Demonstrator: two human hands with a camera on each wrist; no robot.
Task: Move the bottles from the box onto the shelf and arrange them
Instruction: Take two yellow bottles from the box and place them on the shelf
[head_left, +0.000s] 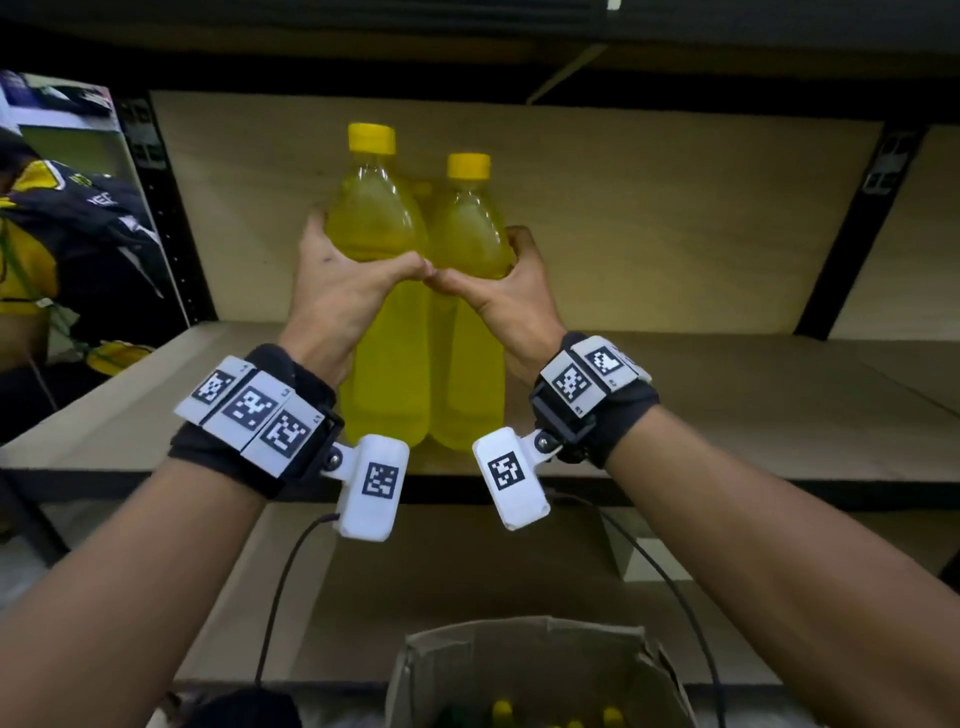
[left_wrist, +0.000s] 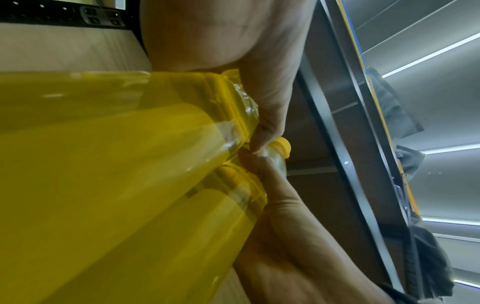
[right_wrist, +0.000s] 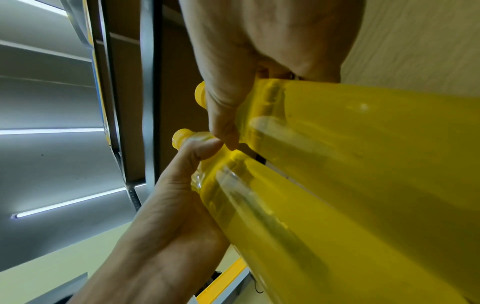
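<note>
Two clear bottles of yellow liquid with yellow caps stand upright side by side near the front edge of the wooden shelf. My left hand grips the left bottle around its shoulder. My right hand grips the right bottle the same way. The two thumb tips touch between the bottles. In the left wrist view my left hand wraps the left bottle. In the right wrist view my right hand wraps the right bottle. Below stands the open cardboard box, with more yellow caps inside.
Black shelf uprights frame the bay, with a wooden back panel behind the bottles and another shelf board close above. A lower shelf board lies under the front edge. Dark and yellow clothing hangs at the left.
</note>
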